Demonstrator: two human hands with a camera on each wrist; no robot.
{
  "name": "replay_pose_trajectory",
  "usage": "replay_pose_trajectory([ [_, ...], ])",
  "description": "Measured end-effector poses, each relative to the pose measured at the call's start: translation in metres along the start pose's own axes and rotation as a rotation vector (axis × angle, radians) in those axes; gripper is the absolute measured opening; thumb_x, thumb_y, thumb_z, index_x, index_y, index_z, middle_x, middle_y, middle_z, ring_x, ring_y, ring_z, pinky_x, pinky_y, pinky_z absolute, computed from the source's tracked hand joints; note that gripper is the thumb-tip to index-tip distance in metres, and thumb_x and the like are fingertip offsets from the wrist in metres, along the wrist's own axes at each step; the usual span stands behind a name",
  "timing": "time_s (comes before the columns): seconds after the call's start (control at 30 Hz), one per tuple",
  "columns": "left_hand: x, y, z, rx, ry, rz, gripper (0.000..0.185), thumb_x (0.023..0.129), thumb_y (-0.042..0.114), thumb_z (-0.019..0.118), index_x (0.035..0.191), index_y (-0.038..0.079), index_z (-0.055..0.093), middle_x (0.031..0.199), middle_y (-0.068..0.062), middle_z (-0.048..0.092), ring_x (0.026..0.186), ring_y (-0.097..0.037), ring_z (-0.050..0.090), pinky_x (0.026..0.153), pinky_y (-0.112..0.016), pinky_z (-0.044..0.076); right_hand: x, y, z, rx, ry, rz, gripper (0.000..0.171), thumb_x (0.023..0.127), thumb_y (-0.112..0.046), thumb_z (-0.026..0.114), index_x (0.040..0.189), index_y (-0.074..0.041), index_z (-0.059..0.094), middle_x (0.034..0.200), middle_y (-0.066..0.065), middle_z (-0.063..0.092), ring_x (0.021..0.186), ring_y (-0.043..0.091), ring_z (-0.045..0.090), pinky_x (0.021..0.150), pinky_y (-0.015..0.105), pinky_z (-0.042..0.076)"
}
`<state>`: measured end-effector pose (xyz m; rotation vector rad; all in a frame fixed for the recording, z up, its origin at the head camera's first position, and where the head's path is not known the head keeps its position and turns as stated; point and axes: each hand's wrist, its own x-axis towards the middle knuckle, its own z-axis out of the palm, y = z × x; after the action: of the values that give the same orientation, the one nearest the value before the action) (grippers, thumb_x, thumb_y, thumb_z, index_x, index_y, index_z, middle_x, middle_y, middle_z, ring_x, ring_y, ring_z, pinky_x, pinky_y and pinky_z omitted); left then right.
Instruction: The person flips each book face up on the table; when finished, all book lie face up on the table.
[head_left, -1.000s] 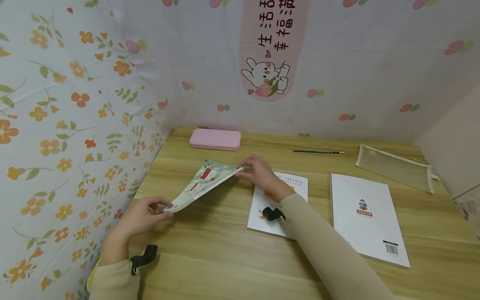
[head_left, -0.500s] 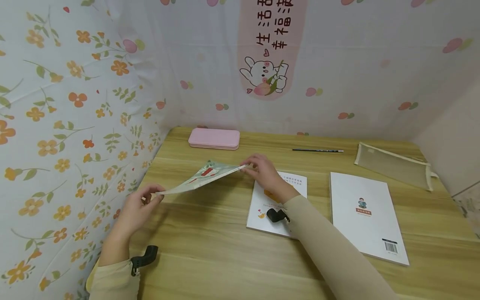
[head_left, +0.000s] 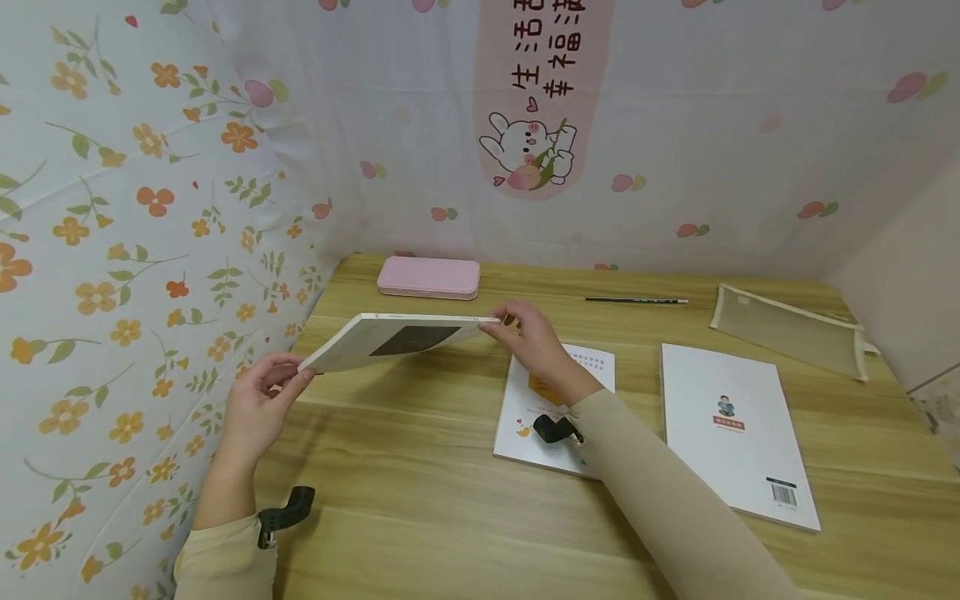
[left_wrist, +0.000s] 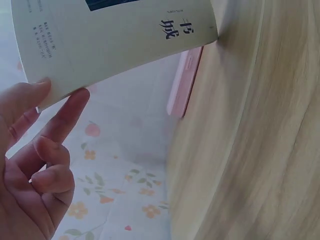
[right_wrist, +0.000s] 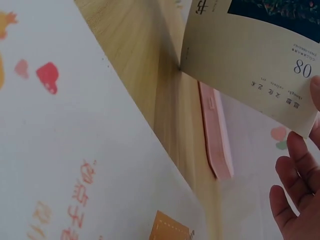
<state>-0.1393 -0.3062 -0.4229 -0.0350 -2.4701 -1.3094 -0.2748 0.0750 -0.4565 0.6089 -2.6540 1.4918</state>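
Toward the right edge of the worktop [head_left: 450, 533], a large book [head_left: 738, 433] lies flat, barcode up. Left of it, a smaller book [head_left: 527, 406] lies partly under the right sleeve [head_left: 671, 487]. By the left edge, the left hand [head_left: 251, 408] pinches one corner of a magazine [head_left: 405, 340] with thumb and finger; the right hand [head_left: 532, 340] pinches another, probably so it stays steady with its cover unhidden. It tilts over the left half; whether it touches wood I cannot tell. Near the far right corner lies a pouch [head_left: 787, 336]; along the far edge, a pencil [head_left: 636, 301] and, toward the left corner, a pink case [head_left: 429, 276], seemingly kept out of the way.
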Motion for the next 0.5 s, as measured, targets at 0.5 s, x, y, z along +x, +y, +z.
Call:
replay_pose_trajectory([
  [0.5,0.002,0.002,0.001,-0.116,0.196,-0.068,0.018,0.092,0.007,0.077,0.108,0.001,0.070,0.074,0.013,0.058,0.067,-0.005,0.052,0.051,-0.017,0.038,0.004,-0.014,0.000,-0.020,0.000,-0.068,0.021,0.104,-0.028,0.062,0.116,-0.011,0.068,0.109,0.006,0.067,0.106,0.024,0.061,0.100,0.048,0.050],
])
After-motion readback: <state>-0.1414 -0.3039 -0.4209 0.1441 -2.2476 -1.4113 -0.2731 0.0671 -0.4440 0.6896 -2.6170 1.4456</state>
